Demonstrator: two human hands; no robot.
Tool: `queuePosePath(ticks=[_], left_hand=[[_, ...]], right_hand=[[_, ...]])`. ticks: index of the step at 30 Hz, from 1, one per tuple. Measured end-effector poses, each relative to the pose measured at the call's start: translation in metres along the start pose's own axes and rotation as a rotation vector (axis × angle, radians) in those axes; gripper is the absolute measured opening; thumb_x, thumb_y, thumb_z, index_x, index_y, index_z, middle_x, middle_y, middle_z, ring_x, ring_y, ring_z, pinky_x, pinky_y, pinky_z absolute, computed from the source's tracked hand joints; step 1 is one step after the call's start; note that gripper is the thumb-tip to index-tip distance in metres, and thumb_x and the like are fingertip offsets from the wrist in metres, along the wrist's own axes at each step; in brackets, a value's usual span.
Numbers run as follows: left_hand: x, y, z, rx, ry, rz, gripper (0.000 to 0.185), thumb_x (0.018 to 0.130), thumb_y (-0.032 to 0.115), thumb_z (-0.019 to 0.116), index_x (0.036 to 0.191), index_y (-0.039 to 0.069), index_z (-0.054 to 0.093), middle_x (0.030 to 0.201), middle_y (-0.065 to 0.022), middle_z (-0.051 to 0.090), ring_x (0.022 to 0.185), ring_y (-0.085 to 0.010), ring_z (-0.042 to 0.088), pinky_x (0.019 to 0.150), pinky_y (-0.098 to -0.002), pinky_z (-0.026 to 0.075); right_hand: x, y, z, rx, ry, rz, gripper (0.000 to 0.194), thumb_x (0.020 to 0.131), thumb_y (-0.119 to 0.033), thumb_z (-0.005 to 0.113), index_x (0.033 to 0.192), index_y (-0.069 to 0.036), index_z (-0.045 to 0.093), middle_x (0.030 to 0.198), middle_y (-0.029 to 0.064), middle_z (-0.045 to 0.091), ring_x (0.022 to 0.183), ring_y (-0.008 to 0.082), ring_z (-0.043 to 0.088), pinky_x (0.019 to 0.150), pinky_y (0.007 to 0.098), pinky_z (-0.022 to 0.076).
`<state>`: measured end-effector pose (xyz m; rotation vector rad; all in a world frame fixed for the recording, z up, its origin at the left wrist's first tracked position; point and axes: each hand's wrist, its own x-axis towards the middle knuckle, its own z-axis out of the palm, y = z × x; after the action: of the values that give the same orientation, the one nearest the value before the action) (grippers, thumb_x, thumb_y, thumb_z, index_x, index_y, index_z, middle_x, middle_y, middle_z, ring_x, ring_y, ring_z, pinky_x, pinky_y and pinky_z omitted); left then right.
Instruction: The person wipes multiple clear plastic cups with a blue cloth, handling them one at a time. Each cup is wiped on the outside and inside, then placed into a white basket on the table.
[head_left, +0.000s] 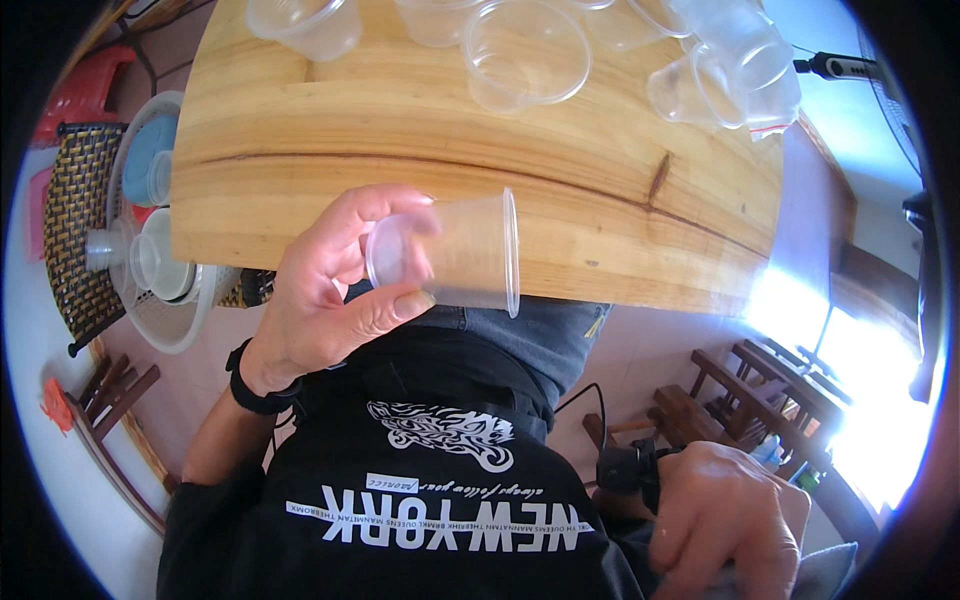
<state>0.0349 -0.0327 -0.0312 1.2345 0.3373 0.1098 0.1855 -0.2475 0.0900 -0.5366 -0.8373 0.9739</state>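
My left hand (337, 285), with a black band (259, 386) at the wrist, holds a clear plastic cup (472, 251) by its base end. The cup lies sideways in the air over the table's near edge, its rim pointing right. Thumb and fingers reach around its left end. Down at the lower right, close to the camera, is my right hand (724, 517), with a black device (630, 472) strapped at the wrist. Its fingers point down past the picture's edge, so whether they grip anything is hidden. Before me stands a wooden table (420, 127).
Several clear cups, one a wide plastic cup (525, 56), stand along the table's far side. More are nested in a plastic bag (772, 97) at the right. A white basket (199, 322) of containers sits on a woven chair (79, 232). Wooden furniture (720, 412) stands at right.
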Motion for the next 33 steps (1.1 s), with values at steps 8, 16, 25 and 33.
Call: queuePosePath(ticks=[8,16,25,33], left_hand=[[0.002,-0.004,-0.001,0.016,-0.018,0.028,0.058,0.082,0.002,0.072,0.132,0.001,0.044,0.117,-0.007,0.056,0.091,-0.0101,0.055,0.084,-0.025,0.044],[0.002,-0.001,0.001,-0.036,-0.017,-0.017,0.059,0.081,0.0,0.072,0.133,0.002,0.044,0.118,-0.0062,0.056,0.091,-0.0095,0.054,0.085,-0.0246,0.044],[0.003,-0.004,0.001,-0.027,-0.032,0.035,0.059,0.083,0.001,0.072,0.134,0.002,0.042,0.121,-0.0071,0.055,0.094,-0.0082,0.054,0.086,-0.0248,0.046],[-0.001,-0.004,-0.002,-0.016,-0.034,0.035,0.056,0.086,0.007,0.071,0.133,0.001,0.042,0.113,-0.0048,0.055,0.096,-0.0087,0.055,0.085,-0.0245,0.046]], right_hand=[[-0.001,-0.012,0.002,0.08,-0.077,0.082,0.019,0.09,-0.013,0.058,0.078,-0.004,0.07,0.109,0.0003,0.07,0.048,0.0096,0.046,0.041,0.0209,0.0269],[-0.002,-0.011,-0.006,0.081,-0.136,-0.006,0.015,0.09,-0.016,0.062,0.09,-0.002,0.068,0.107,0.0103,0.067,0.057,0.019,0.057,0.044,0.0254,0.0383],[-0.021,-0.004,-0.045,0.189,-0.325,0.044,0.015,0.088,-0.015,0.066,0.097,-0.003,0.064,0.096,0.0177,0.062,0.065,0.0262,0.065,0.051,0.0318,0.0494],[-0.033,0.038,-0.063,-0.42,0.211,0.288,0.035,0.085,-0.034,0.07,0.092,-0.002,0.059,0.082,0.015,0.06,0.067,0.0186,0.061,0.05,0.0256,0.047]])
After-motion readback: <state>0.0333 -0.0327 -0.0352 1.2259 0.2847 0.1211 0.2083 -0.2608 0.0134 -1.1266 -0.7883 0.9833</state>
